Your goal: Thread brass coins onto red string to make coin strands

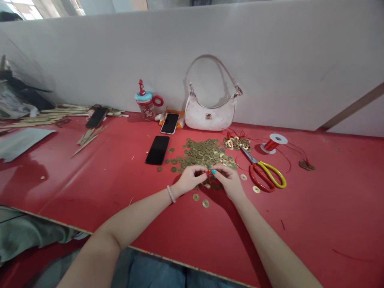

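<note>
My left hand (pixel 192 178) and my right hand (pixel 229 181) meet fingertip to fingertip at the near edge of a pile of brass-coloured coins (pixel 205 151) with holes in them. Between them they pinch a short piece of red cord (pixel 209 173); whether a coin hangs on it is hidden by my fingers. Loose coins (pixel 205 203) lie on the table just below. Right of my right hand rest scissors (pixel 264 173) with one red and one yellow handle, blades partly apart. Beyond their tips is a cluster of coins tied with red cord (pixel 237 142).
A spool of red cord (pixel 274 143) stands upright at right, with a small tied coin bunch (pixel 306 165) beyond. Two phones (pixel 157 150), a lidded cup (pixel 147 106) and a white handbag (pixel 210 114) are behind. Wooden strips (pixel 57 116) lie far left on the red table (pixel 90 176).
</note>
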